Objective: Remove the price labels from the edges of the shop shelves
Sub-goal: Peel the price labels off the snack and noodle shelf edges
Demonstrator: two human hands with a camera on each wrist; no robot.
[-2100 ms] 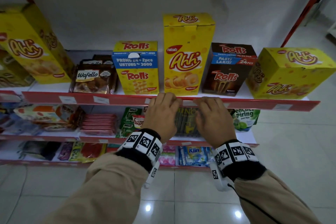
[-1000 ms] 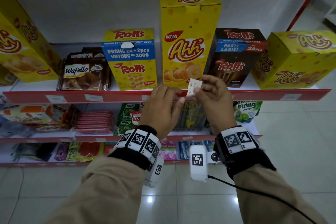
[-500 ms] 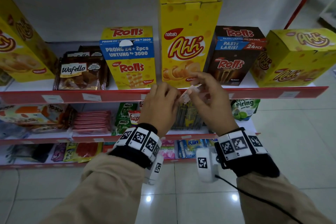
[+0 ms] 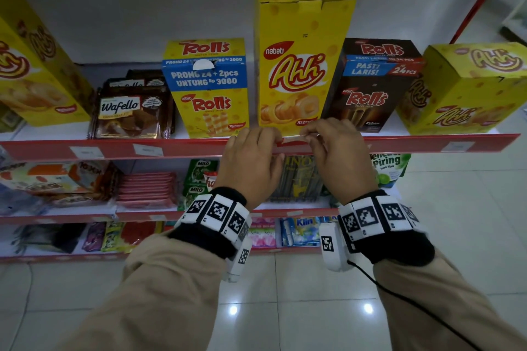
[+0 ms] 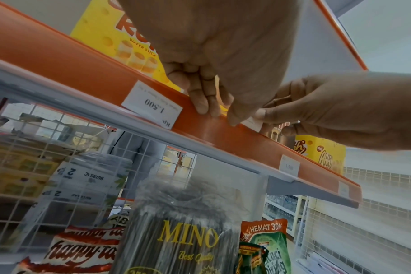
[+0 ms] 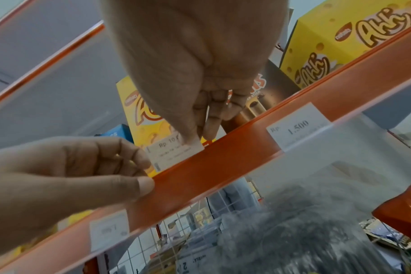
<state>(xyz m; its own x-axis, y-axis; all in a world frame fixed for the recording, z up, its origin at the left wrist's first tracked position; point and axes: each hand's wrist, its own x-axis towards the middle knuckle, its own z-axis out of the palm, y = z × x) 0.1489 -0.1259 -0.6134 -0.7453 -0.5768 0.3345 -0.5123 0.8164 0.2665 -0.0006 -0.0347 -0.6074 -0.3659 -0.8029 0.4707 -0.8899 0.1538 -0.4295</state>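
Note:
A red edge strip (image 4: 185, 148) runs along the top shelf. Both hands are at it, below the tall yellow Ahh box (image 4: 299, 60). My right hand (image 4: 312, 137) pinches a white price label (image 6: 174, 153) printed "Rp 10..." between thumb and fingers; the label stands at the strip's top edge (image 6: 223, 157). In the left wrist view the same label (image 5: 253, 122) shows under the right thumb. My left hand (image 4: 271, 141) grips the strip just left of it, thumb on the front face and fingers (image 5: 202, 103) curled over the top.
More white labels sit in the strip: two at the left (image 4: 87, 152) (image 4: 147, 149), one far right (image 4: 456, 146), and a "1.500" label (image 6: 298, 128) close to my right hand. Snack boxes line the top shelf; packets fill the lower shelves (image 4: 142, 188). Below is tiled floor.
One second ago my right hand held the label up in front of the Ahh box. It has since come down to the strip's top edge. My left hand stayed at the strip.

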